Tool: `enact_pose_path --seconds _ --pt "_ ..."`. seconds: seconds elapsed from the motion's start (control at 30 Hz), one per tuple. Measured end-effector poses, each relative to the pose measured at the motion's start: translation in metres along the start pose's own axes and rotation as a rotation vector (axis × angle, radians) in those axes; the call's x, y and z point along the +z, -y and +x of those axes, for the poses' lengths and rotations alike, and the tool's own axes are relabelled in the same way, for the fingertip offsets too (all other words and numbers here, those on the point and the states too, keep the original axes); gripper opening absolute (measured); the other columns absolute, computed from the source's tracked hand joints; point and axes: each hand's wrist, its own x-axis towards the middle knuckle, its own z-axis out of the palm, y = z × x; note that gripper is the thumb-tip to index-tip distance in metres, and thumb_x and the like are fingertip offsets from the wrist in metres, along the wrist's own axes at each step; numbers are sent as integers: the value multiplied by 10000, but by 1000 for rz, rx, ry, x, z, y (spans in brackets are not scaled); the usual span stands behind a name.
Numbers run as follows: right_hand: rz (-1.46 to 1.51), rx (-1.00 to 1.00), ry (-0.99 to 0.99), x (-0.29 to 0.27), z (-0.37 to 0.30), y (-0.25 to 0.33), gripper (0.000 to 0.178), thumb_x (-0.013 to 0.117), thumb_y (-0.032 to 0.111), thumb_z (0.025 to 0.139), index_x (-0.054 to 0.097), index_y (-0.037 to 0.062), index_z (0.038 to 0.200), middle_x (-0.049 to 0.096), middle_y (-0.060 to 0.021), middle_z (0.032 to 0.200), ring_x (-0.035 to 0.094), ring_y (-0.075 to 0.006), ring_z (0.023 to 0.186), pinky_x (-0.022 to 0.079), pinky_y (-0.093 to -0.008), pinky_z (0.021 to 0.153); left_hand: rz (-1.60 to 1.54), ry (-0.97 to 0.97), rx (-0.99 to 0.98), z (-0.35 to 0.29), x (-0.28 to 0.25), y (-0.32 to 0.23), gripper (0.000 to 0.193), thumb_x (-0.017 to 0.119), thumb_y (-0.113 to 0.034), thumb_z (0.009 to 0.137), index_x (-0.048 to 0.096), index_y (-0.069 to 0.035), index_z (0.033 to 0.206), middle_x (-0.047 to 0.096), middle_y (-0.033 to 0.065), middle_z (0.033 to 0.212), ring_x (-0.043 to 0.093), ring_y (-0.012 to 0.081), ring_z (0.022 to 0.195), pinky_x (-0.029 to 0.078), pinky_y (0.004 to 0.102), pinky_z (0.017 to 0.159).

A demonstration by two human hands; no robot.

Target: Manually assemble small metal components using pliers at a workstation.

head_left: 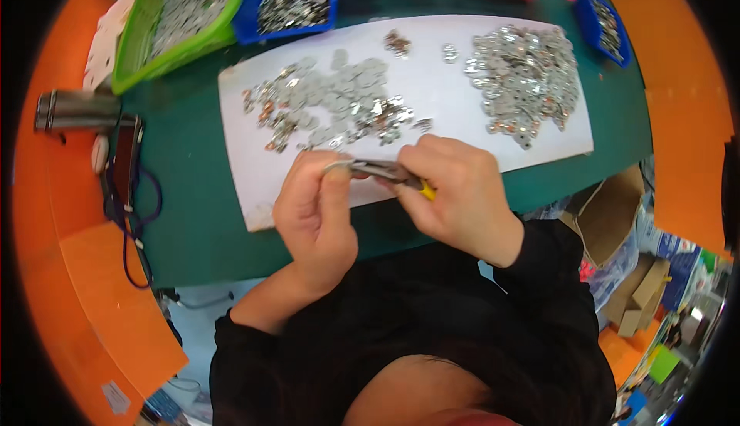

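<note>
Disc (338,165): pale, flat, held up over the near left part of the white board (443,91). Only a sliver shows past the fingers, so full outline and surface cannot be read.

Handling, judged from looks: very light, thin, probably stiff sheet; smooth, so likely to slide or spin if pinched off-centre. Not brittle by appearance, though a hard squeeze from metal jaws might mark or bend it. Best hold: by the rim, thumb against forefinger, leaving the opposite edge free for the tool. Pliers (378,169) look stiff and clearly heavier than the disc; best held well back on the handles, where the yellow grip gives friction.

Position relative to hands: disc sits at the fingertips of the left hand (316,195), thumb and forefinger closed together on it, over the board's near left part. Right hand (455,187) is wrapped round the pliers' handles, over the board's near edge, right of its middle. Pliers' nose points left and meets the disc's right side at the left fingertips; blur there, cannot tell whether the jaws bite the disc or merely touch it.

Surroundings: left pile (347,87) of flat pale pieces and shiny bits spreads over the board's left half, just beyond the left hand. Right pile (528,79), glossier, covers the board's right end. Coppery cluster (397,43) lies near the board's far edge, about midway along.
</note>
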Motion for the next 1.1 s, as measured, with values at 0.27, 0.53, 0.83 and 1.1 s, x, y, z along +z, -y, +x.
enact_pose_path --seconds 0.27,0.53,0.83,1.1 --pt "-39 -10 -15 -4 -6 -6 140 722 86 731 586 98 765 555 -54 703 580 -267 646 451 -383 546 -25 50 15 4 3 -3 127 491 -7 1005 595 59 972 612 95 939 578 143 837 472 271 766" --pt "-493 216 -277 -60 -6 -53 95 708 149 832 681 69 875 652 -105 807 636 -314 725 465 -384 600 488 201 26 41 -21 -16 101 622 -57 919 685 9 876 628 101 741 581 223 659 451 313 615" --pt "-284 150 -376 -67 15 -48 152 743 88 805 630 16 876 608 -88 803 604 -276 779 449 -379 641 729 285 162 115 -18 11 128 713 -169 850 695 -49 890 657 74 846 619 259 804 495 374 706" --pt "-86 42 -289 -43 26 -43 124 716 17 836 628 -35 905 569 -101 784 550 -192 692 422 -299 628 915 505 103 136 13 25 167 736 -225 833 681 -71 870 656 71 922 622 285 918 505 424 753"
